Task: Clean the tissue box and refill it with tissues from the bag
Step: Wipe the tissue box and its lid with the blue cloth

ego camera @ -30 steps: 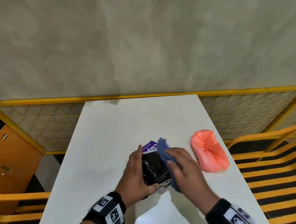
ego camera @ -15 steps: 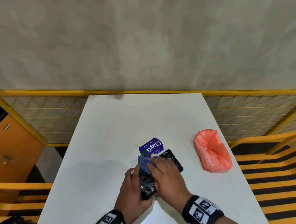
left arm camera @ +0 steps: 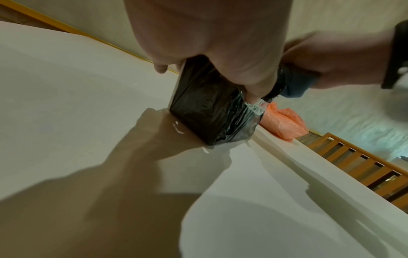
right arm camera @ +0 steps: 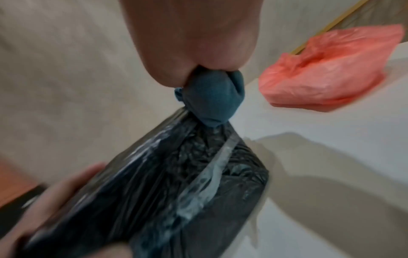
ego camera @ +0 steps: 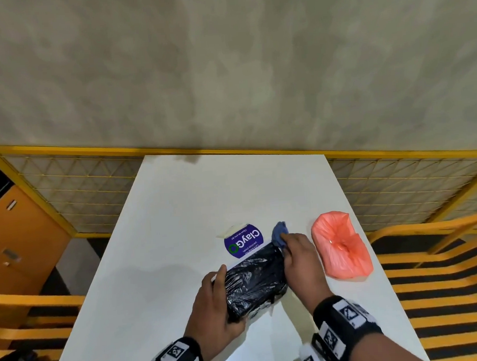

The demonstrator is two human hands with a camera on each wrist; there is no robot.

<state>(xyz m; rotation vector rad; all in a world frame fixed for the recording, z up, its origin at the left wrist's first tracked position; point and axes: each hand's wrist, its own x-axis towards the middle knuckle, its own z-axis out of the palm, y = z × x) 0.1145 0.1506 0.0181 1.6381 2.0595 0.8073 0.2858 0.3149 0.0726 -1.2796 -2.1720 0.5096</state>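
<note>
Right hand [ego camera: 299, 260] with cloth [ego camera: 279, 234] has swept from box top to far right corner since half second ago; wiping still underway, refill not begun. Left hand [ego camera: 211, 302] clamps box [ego camera: 253, 280], lower centre of frame, black-wrapped; contents unseen. Bag [ego camera: 340, 250] right of box, mouth bunched, contents hidden.

Left hand [ego camera: 211, 302] gripping black-wrapped tissue box [ego camera: 254, 282], right hand [ego camera: 301, 263] pressing blue cloth [ego camera: 279, 235]; orange bag [ego camera: 340, 249] beside

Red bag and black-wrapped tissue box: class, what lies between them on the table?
In the head view, the right hand holding a blue cloth lies between the tissue box and the red bag.
</note>
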